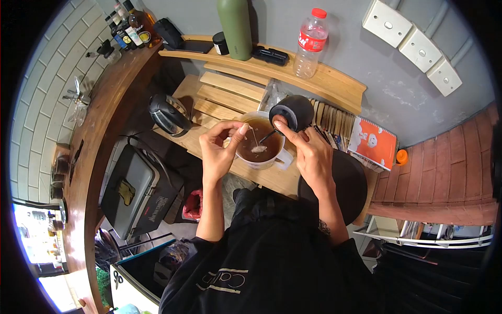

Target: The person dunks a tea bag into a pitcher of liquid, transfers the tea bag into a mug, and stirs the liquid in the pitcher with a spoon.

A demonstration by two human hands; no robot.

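My left hand (223,145) pinches the string of a tea bag (259,149) between thumb and forefinger, above a white pitcher (283,160). Brown tea (250,137) fills much of the pitcher, and the pale bag hangs at its surface. On the other side, my right hand (312,153) is closed around what looks like a black gooseneck kettle (299,111), with the index finger stretched onto its lid. The kettle is tilted, and its thin dark spout points into the pitcher's mouth. The handle is hidden by my hand.
The pitcher stands on a slatted wooden table (230,88). To the left is an electric kettle (170,115); books (334,121) and an orange notebook (370,141) lie at the right. A shelf behind bears a green flask (235,31) and a plastic bottle (311,44). A black stool (342,183) is close by.
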